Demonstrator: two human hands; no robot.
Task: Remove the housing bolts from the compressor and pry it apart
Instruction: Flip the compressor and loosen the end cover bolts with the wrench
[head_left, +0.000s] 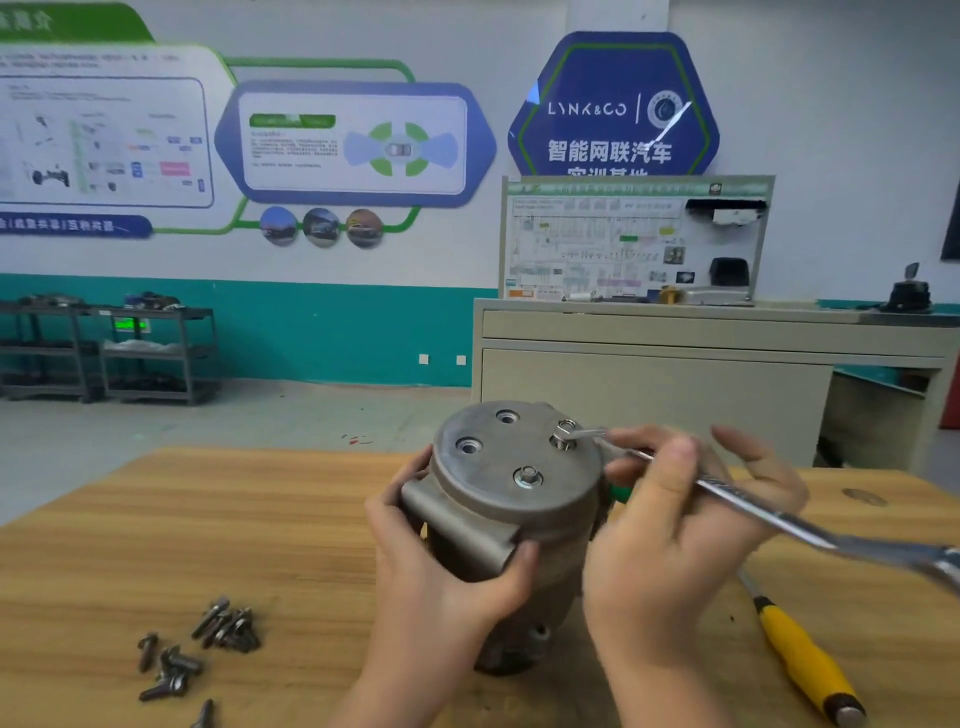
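Compressor (511, 519) stood upright mid-tabletop (208, 519), gripped by left hand (441, 561) | wrench (727, 491) held by right hand (680, 525) on half-raised bolt (563, 434) | two holes emptied, near bolt (528, 475) seated | prying not begun

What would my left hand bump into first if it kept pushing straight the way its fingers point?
The left hand already grips the compressor, so its fingers would only press harder into that housing; nothing else appears to lie between them.
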